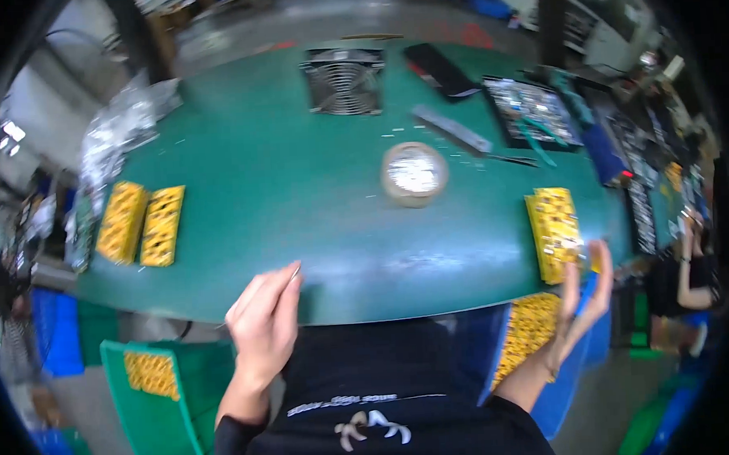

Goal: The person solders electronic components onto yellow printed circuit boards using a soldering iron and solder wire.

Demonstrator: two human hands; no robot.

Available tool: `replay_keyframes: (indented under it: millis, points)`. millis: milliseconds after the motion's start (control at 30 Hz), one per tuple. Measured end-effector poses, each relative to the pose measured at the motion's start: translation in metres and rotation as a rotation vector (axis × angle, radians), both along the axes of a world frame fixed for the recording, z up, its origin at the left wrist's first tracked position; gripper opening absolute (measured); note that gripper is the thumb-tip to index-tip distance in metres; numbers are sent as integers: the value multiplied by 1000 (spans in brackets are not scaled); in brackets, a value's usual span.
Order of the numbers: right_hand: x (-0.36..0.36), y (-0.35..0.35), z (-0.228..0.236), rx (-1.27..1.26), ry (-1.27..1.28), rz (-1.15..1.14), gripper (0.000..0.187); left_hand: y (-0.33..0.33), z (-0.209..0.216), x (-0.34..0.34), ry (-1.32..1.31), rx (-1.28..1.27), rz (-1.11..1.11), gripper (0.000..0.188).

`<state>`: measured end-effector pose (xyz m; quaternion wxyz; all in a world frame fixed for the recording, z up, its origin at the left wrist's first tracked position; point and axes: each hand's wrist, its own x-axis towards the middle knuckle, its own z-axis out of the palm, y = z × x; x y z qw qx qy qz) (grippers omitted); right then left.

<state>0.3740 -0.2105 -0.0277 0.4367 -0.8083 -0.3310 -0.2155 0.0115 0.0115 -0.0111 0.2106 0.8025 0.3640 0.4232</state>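
Two bare hands work at the near edge of a green table (298, 190). Left hand (263, 321) pinches a thin metal tool (292, 274) between thumb and fingertips, tip resting on the table edge. Right hand (581, 303) is open, fingers spread, just beside a yellow board stack (553, 231) at the table's right edge. Judging from this, a squarer grip on the stack's long sides would steady it. A tape roll (413, 173) sits mid-table.
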Motion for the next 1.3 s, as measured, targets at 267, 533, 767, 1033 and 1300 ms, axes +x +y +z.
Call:
replay_keyframes:
  millis: [267, 533, 767, 1033, 1300]
  points:
    - [-17, 21, -16, 392, 171, 243, 45, 63, -9, -82, 136, 158, 585, 22]
    - [-47, 47, -29, 273, 136, 458, 50, 101, -18, -141, 386, 65, 736, 51]
    - [-78, 63, -29, 277, 218, 619, 49, 87, -22, -124, 397, -32, 663, 44]
    - [-115, 89, -8, 129, 169, 781, 41, 13, -10, -40, 425, -64, 317, 46]
    - [-141, 112, -13, 113, 162, 958, 44, -26, 6, 4, 357, -87, -175, 54]
